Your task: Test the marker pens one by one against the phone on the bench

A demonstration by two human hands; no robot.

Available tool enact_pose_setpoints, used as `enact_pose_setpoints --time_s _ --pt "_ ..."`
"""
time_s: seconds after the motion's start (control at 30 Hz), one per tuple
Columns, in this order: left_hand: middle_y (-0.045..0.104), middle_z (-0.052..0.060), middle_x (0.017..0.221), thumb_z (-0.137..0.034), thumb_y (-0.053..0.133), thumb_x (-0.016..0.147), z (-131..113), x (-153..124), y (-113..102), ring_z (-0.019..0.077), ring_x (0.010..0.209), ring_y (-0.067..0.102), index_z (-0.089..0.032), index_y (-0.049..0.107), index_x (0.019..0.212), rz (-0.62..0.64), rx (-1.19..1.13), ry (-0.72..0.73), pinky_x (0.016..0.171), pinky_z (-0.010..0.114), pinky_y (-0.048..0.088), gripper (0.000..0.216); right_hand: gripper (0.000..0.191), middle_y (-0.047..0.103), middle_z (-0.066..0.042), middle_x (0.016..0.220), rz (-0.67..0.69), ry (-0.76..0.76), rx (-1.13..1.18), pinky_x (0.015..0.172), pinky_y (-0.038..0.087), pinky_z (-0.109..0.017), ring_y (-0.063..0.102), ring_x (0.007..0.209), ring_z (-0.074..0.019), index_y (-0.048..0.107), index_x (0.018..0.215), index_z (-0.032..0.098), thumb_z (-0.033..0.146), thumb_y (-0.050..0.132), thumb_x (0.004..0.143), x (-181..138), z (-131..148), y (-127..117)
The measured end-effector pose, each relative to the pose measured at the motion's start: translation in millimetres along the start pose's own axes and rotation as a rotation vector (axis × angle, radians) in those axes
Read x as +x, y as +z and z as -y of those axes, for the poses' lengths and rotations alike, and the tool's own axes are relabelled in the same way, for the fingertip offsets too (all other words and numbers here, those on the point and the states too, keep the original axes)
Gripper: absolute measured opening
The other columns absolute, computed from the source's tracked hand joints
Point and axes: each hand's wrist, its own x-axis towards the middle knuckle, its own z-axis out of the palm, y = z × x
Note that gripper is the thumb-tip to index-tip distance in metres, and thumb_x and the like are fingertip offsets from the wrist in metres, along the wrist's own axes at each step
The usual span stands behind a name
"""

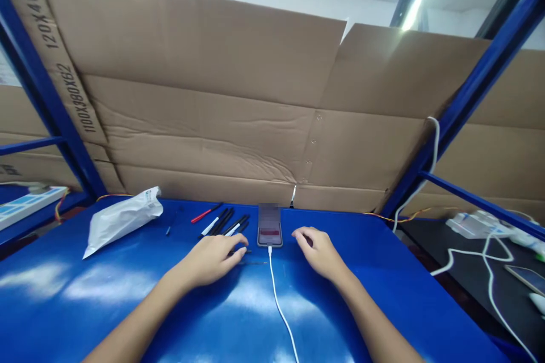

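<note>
My left hand [212, 258] lies on the blue table [128, 306], fingers curled over the near ends of several black pens [227, 222]; whether it grips one I cannot tell. A red pen [205, 214] lies just left of them. A phone [269, 225] sits flat in the middle with a white cable [279, 300] running from it toward me. My right hand [318, 250] rests right of the phone, fingers loosely bent and pointing at it, holding nothing I can see.
A white plastic bag [121, 218] lies at the table's left. Cardboard sheets [238, 108] wall the back between blue rack posts [464, 102]. To the right, a dark bench holds a power strip [477, 224], white cables and another phone [528, 278].
</note>
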Motion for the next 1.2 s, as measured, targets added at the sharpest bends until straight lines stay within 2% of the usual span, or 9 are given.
enact_pose_setpoints --time_s 0.1,0.3,0.37,0.47,0.57,0.67,0.77,1.03,1.2 --pt "0.076 0.004 0.109 -0.03 0.045 0.105 0.6 2.0 2.9 0.0254 0.099 0.071 -0.025 0.069 0.12 -0.063 0.088 0.085 0.083 0.032 0.046 0.028 0.027 0.076 -0.007 0.095 -0.034 0.033 -0.02 0.079 0.046 -0.032 0.067 0.087 -0.0235 0.074 0.104 0.02 0.027 0.049 0.096 1.7 -4.7 -7.0" --pt "0.069 0.009 0.106 -0.011 0.055 0.1 5.5 8.7 22.7 0.0273 0.097 0.062 -0.031 0.073 0.119 -0.277 0.51 0.221 0.091 0.044 0.039 0.033 0.012 0.07 -0.003 0.08 0.207 -0.021 -0.191 0.072 0.04 -0.029 0.062 0.084 -0.0219 0.069 0.09 0.022 0.018 0.059 0.091 -5.9 3.7 0.3" --pt "0.068 0.01 0.108 -0.009 0.058 0.098 4.2 9.5 27.2 0.028 0.1 0.06 -0.033 0.074 0.118 -0.321 0.555 0.247 0.092 0.046 0.037 0.035 0.01 0.07 -0.003 0.081 0.239 -0.037 -0.2 0.074 0.04 -0.029 0.061 0.086 -0.0221 0.07 0.095 0.022 0.019 0.06 0.092 -7.6 7.0 3.5" --pt "0.066 0.01 0.108 -0.014 0.063 0.098 1.1 10.1 29.1 0.028 0.1 0.057 -0.031 0.075 0.117 -0.323 0.567 0.301 0.088 0.042 0.038 0.028 0.011 0.068 -0.003 0.084 0.173 -0.022 -0.187 0.076 0.041 -0.03 0.059 0.087 -0.0221 0.069 0.101 0.021 0.025 0.064 0.092 -6.0 9.8 2.0" --pt "0.065 0.011 0.11 -0.014 0.065 0.096 -0.8 10.1 27.1 0.0277 0.1 0.056 -0.027 0.073 0.119 -0.325 0.563 0.329 0.086 0.039 0.039 0.028 0.021 0.063 -0.002 0.075 0.119 0.073 -0.054 0.066 0.038 -0.027 0.057 0.074 -0.0183 0.065 0.082 0.019 0.035 0.062 0.094 -3.6 13.6 -6.4" --pt "0.065 0.011 0.109 -0.013 0.064 0.094 -2.6 9.0 23.3 0.028 0.098 0.056 -0.024 0.073 0.117 -0.301 0.554 0.29 0.083 0.038 0.039 0.027 0.03 0.06 0.001 0.065 0.304 0.136 0.109 0.057 0.033 -0.024 0.052 0.061 -0.0139 0.062 0.071 0.018 0.038 0.063 0.093 -7.2 22.1 -13.7" --pt "0.066 0.011 0.107 -0.014 0.061 0.096 -4.6 7.7 19.3 0.0279 0.094 0.057 -0.021 0.073 0.106 -0.271 0.552 0.241 0.08 0.038 0.04 0.017 0.016 0.065 0.003 0.065 0.516 0.118 0.043 0.057 0.032 -0.024 0.055 0.061 -0.0138 0.067 0.075 0.019 0.031 0.076 0.081 -15.0 32.8 -11.4" --pt "0.068 0.006 0.084 -0.033 0.056 0.105 -10.2 9.8 24.0 0.0248 0.078 0.062 -0.019 0.069 0.091 -0.303 0.451 0.17 0.07 0.034 0.04 0.024 0.008 0.068 0.001 0.072 0.292 0.063 -0.129 0.061 0.03 -0.025 0.059 0.067 -0.0149 0.071 0.089 0.022 0.025 0.065 0.093 -15.2 36.5 12.7" --pt "0.072 0.001 0.086 -0.038 0.05 0.108 -29.1 8.0 32.5 0.02 0.08 0.069 -0.021 0.068 0.096 -0.274 0.134 0.125 0.069 0.028 0.042 0.027 0.017 0.07 -0.001 0.089 0.216 -0.141 0.071 0.071 0.041 -0.025 0.062 0.078 -0.0162 0.071 0.106 0.023 0.033 0.071 0.092 -17.7 42.6 12.1"
